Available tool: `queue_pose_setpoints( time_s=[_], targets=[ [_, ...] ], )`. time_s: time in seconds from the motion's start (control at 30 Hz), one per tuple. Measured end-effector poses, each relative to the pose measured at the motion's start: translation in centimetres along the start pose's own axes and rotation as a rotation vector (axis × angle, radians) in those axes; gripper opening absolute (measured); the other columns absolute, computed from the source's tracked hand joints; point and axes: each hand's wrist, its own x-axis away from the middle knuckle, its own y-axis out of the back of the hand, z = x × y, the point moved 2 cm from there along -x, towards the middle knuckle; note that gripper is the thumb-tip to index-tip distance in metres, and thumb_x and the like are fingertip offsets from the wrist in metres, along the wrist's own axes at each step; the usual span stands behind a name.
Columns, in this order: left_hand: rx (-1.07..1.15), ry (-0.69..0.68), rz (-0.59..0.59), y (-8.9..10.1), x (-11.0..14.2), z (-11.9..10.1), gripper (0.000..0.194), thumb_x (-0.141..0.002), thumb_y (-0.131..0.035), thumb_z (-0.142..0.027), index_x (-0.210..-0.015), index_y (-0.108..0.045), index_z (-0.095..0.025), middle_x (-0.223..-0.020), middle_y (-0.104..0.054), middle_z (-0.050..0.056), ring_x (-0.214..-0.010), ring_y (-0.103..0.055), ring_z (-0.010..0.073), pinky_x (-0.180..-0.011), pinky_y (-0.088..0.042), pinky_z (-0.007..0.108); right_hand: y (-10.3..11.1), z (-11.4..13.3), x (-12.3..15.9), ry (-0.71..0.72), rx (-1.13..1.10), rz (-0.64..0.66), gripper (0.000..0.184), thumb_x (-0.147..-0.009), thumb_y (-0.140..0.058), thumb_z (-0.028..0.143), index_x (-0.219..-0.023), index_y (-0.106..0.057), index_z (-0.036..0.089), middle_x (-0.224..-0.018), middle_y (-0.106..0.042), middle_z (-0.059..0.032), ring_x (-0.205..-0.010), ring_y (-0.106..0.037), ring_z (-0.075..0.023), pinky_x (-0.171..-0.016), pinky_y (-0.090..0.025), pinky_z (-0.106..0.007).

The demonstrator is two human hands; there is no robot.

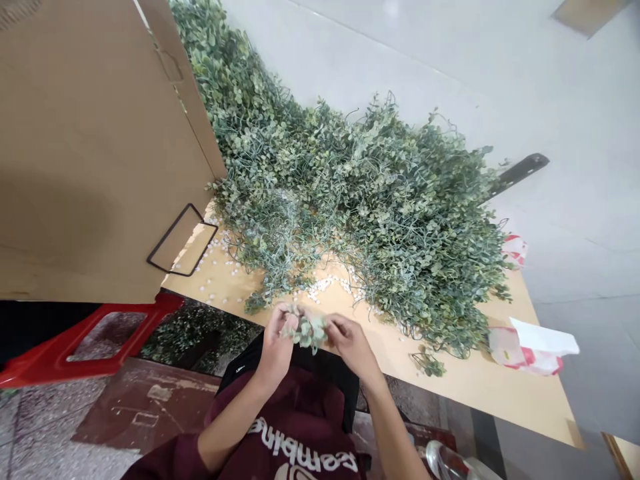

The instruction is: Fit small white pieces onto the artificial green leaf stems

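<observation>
Both my left hand (275, 343) and my right hand (353, 347) grip a small sprig of artificial grey-green leaves (306, 331) just above the table's near edge, fingers curled around it. Beyond my hands lies a large heap of artificial leafy vines (360, 213), its nearest strands close to my fingers. Small white beads (320, 287) are scattered on the tan table top (450, 377) along the heap's near side. A loose cut sprig (427, 363) lies to the right of my right hand.
A large cardboard sheet (90, 153) with a black-edged cut-out stands at the left. A red plastic stool (95, 340) sits below it. Red-and-white plastic bags (525, 353) lie at the table's right end, and a glass bottle (443, 461) stands near my right arm.
</observation>
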Motion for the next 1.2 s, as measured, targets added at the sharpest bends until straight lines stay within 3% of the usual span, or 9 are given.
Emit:
queue_pose_setpoints(
  time_s=[0.07,0.13,0.37,0.47,0.6,0.73,0.9,1.07,1.2],
  targets=[
    [0.03,0.015,-0.045,0.1,-0.7,0.0,0.02,-0.092,-0.053,-0.039,-0.091,-0.048,-0.02,-0.087,-0.062,0.002,-0.071,-0.059,0.0121,-0.066,-0.049,0.023,1.0,0.5,-2.1,0.081,0.186,-0.129,0.027,-0.092,-0.054,0.042,-0.093,-0.069,0.02,-0.08,-0.066,-0.0048,-0.069,-0.058,-0.0186,-0.066,-0.044,-0.028],
    [0.011,0.043,-0.061,0.2,-1.4,0.1,0.018,-0.093,-0.05,-0.038,-0.093,-0.047,-0.02,-0.086,-0.061,0.001,-0.069,-0.058,0.0117,-0.066,-0.049,0.024,1.4,0.8,-3.9,0.157,0.358,-0.162,0.024,-0.093,-0.05,0.035,-0.096,-0.068,0.02,-0.088,-0.066,-0.0066,-0.076,-0.058,-0.02,-0.072,-0.043,-0.03],
    [-0.213,0.087,-0.048,0.5,-2.4,0.4,0.025,-0.087,-0.059,-0.04,-0.099,-0.058,-0.018,-0.082,-0.06,0.001,-0.065,-0.056,0.0116,-0.066,-0.049,0.025,1.0,0.3,-7.1,0.225,0.661,-0.189,0.015,-0.088,-0.043,0.022,-0.086,-0.057,0.019,-0.066,-0.049,0.0014,-0.061,-0.043,-0.0159,-0.061,-0.033,-0.027],
    [-0.298,0.036,0.082,0.2,-2.8,0.1,0.025,-0.086,-0.061,-0.037,-0.099,-0.066,-0.016,-0.101,-0.064,0.008,-0.087,-0.062,0.0187,-0.079,-0.05,0.029,1.5,0.3,-7.5,0.184,0.64,-0.161,0.011,-0.085,-0.045,0.021,-0.078,-0.053,0.02,-0.061,-0.048,0.003,-0.056,-0.042,-0.015,-0.057,-0.031,-0.026],
    [-0.409,-0.017,0.274,-0.5,-3.2,0.0,0.024,-0.089,-0.059,-0.035,-0.1,-0.071,-0.017,-0.112,-0.063,0.011,-0.11,-0.057,0.0238,-0.094,-0.045,0.032,3.2,0.2,-6.6,0.135,0.524,-0.241,0.01,-0.084,-0.05,0.026,-0.076,-0.054,0.021,-0.061,-0.051,0.0033,-0.055,-0.046,-0.0142,-0.057,-0.035,-0.025],
    [-0.513,-0.001,0.392,-1.2,-3.0,0.2,0.034,-0.097,-0.045,-0.039,-0.106,-0.069,-0.017,-0.098,-0.063,0.008,-0.091,-0.059,0.0188,-0.08,-0.047,0.028,4.5,-0.4,-4.0,0.071,0.219,-0.294,0.011,-0.082,-0.058,0.031,-0.083,-0.059,0.02,-0.067,-0.054,0.0013,-0.058,-0.051,-0.0146,-0.055,-0.04,-0.025],
    [-0.643,-0.066,0.466,-2.0,-3.1,1.2,0.04,-0.099,-0.038,-0.04,-0.086,-0.067,-0.015,-0.078,-0.057,0.004,-0.076,-0.053,0.0157,-0.073,-0.042,0.025,3.7,-1.3,-1.0,0.012,-0.253,-0.229,0.015,-0.08,-0.067,0.031,-0.087,-0.059,0.02,-0.06,-0.055,0.005,-0.042,-0.044,-0.0088,-0.044,-0.036,-0.022],
    [-0.75,-0.115,0.518,-2.2,-3.7,2.5,0.037,-0.098,-0.042,-0.035,-0.073,-0.06,-0.015,-0.067,-0.051,0.0,-0.066,-0.047,0.0128,-0.064,-0.037,0.024,2.8,-2.4,-0.6,0.037,-0.432,-0.154,0.017,-0.08,-0.072,0.033,-0.081,-0.066,0.017,-0.063,-0.065,-0.001,-0.05,-0.057,-0.0135,-0.053,-0.047,-0.027],
    [-0.78,-0.13,0.572,-2.1,-3.8,2.7,0.038,-0.098,-0.042,-0.036,-0.074,-0.062,-0.015,-0.067,-0.052,0.0,-0.064,-0.047,0.0125,-0.063,-0.036,0.023,2.7,-3.4,-1.0,0.005,-0.556,-0.072,0.022,-0.075,-0.077,0.036,-0.083,-0.068,0.018,-0.062,-0.066,-0.0018,-0.05,-0.058,-0.015,-0.054,-0.048,-0.03]
  ],
)
